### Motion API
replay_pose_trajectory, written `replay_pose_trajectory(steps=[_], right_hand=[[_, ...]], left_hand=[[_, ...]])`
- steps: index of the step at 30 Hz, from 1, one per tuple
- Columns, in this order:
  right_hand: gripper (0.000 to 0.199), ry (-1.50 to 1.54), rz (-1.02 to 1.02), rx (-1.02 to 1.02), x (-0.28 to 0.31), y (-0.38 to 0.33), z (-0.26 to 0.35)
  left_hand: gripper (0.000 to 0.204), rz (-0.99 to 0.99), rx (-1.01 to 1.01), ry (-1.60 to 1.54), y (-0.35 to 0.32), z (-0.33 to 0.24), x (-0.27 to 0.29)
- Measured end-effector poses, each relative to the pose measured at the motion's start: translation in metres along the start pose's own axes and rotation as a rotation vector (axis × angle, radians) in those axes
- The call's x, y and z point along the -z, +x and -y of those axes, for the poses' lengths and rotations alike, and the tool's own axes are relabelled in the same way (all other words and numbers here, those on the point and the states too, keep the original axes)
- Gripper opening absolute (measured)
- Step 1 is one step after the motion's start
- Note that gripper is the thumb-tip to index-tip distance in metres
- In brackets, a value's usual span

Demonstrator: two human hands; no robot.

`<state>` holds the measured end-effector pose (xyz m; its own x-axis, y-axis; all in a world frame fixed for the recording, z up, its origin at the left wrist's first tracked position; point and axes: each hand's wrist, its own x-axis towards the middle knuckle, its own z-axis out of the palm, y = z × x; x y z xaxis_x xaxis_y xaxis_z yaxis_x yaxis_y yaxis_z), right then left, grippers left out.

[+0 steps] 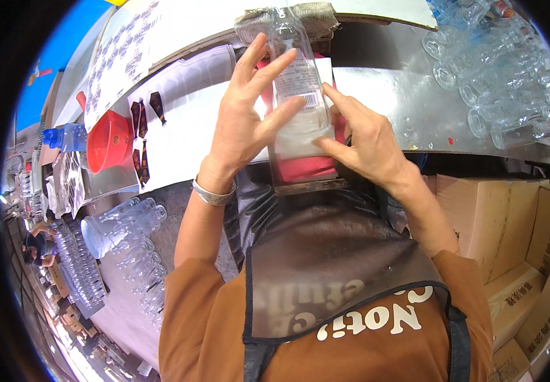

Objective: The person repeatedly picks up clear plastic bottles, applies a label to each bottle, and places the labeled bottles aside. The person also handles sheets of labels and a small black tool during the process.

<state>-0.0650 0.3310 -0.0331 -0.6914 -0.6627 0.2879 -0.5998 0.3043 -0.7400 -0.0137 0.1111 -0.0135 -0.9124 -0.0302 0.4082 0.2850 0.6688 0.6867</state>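
A clear glass bottle [297, 83] with a white printed label lies in front of me, its neck pointing away. The neck end rests on a grey folded cloth [318, 19], and a red pad [306, 169] shows below the base. My left hand [249, 111] is open over the bottle's left side, fingers spread and thumb across the label. At the lower right side, my right hand [367, 137] has its index finger beside the glass and its thumb near the base; its other fingers are partly hidden. A metal bracelet circles my left wrist.
Dark labels [142, 121] lie on the white sheet at left, beside a red cup [108, 141] and a blue-capped bottle [68, 137]. Several clear bottles [504, 76] lie at the right; more glassware [128, 235] stands lower left. Cardboard boxes [491, 223] sit at right.
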Motion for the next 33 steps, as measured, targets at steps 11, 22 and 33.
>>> replay_pose_trajectory(steps=[11,22,33], right_hand=[[0.042,0.445,0.018,-0.283,0.000,0.039,-0.019],[0.044,0.384,0.040,-0.305,0.001,0.043,-0.013],[0.044,0.413,0.048,-0.323,0.001,0.045,-0.014]], left_hand=[[0.050,-0.081,0.087,-0.111,-0.014,-0.005,-0.010],[0.050,-0.069,0.102,-0.088,-0.013,0.000,-0.011],[0.050,-0.071,0.132,-0.097,-0.010,-0.001,-0.010]])
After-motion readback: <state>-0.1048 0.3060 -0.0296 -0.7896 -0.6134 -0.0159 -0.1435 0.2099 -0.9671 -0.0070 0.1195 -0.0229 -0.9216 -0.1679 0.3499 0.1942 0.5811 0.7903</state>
